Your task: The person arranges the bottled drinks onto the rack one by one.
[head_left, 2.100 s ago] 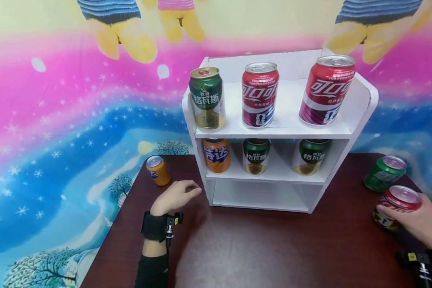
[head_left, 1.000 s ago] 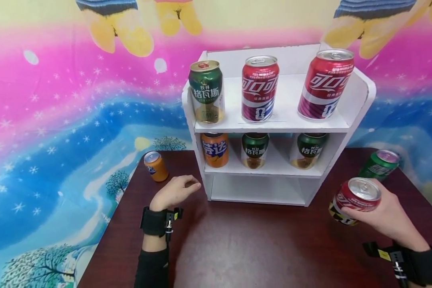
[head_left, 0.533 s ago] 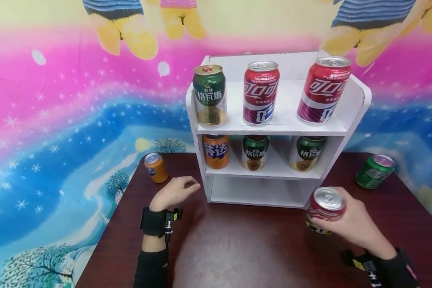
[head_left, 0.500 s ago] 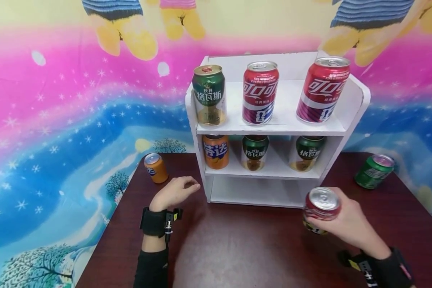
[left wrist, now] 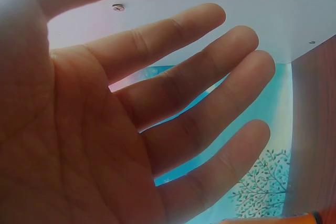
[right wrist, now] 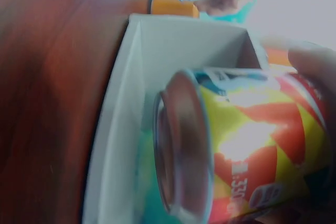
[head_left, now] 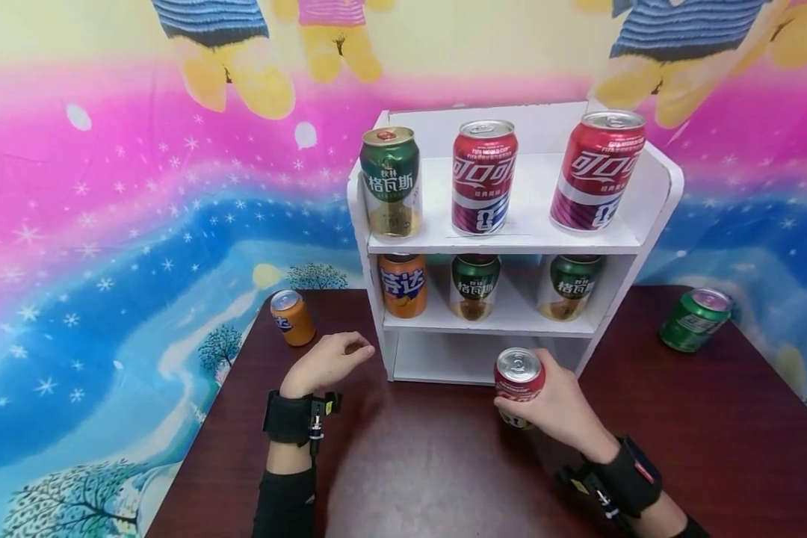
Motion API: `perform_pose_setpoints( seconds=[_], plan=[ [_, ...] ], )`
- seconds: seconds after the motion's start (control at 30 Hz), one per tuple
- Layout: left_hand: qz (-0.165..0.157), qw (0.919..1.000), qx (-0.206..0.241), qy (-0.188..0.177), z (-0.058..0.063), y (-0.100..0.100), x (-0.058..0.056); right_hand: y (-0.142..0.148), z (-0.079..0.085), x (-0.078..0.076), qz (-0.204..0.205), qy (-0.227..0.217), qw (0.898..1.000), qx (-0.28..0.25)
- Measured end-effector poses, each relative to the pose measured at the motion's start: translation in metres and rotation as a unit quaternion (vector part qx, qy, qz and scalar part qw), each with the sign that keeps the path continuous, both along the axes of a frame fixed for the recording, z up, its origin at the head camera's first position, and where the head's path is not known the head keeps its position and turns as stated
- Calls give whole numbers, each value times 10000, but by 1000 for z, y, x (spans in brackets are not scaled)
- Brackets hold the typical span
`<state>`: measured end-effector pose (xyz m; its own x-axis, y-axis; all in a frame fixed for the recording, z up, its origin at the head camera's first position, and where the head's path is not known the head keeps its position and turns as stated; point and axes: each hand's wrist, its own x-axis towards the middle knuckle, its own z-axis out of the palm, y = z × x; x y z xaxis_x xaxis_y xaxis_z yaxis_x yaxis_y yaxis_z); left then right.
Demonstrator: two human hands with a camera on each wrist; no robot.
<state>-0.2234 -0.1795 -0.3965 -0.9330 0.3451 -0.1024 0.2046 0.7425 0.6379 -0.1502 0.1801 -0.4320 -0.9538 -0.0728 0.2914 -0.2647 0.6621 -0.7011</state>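
My right hand [head_left: 557, 400] grips a red cola can [head_left: 519, 379] in front of the white shelf's bottom tier [head_left: 453, 359]. Yellow and red patches show low on the can's side in the right wrist view, where its silver base [right wrist: 178, 145] faces the shelf opening. My left hand [head_left: 327, 362] is held over the table at the shelf's left side, holding nothing. Its fingers [left wrist: 184, 82] are spread and nearly straight in the left wrist view. An orange soda can [head_left: 293, 319] stands just beyond it.
On the top tier stand a green-and-gold can [head_left: 391, 183] and two red cola cans [head_left: 484, 177]. The middle tier carries an orange can [head_left: 402, 286] and two green-and-gold cans [head_left: 475, 288]. A green can [head_left: 696, 321] stands on the table [head_left: 444, 478] at right.
My right hand has carried the red cola can from beside the green can leftward to the front of the shelf. My left hand has stayed in place.
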Motion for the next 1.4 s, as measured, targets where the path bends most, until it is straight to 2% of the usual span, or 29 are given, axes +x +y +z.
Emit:
perform_pose_setpoints(
  seconds=[0.37, 0.67, 0.93, 1.2, 1.4],
  plan=[
    [10, 10000, -9, -44, 2, 0, 1, -21, -15, -19, -433, -159, 9988, -184],
    [41, 9999, 44, -153, 1, -1, 1, -36, -19, -35, -424, -205, 9971, -603],
    [-28, 9996, 165, -220, 2, -2, 1, -49, -23, -45, -416, -538, 9937, -896],
    [-18, 9995, 171, -276, -1, -3, -2, -63, -28, -55, -647, -169, 9933, -947],
    [12, 9998, 22, -180, -1, -3, -2, -72, -33, -64, -737, -124, 9910, -1110]
  ],
)
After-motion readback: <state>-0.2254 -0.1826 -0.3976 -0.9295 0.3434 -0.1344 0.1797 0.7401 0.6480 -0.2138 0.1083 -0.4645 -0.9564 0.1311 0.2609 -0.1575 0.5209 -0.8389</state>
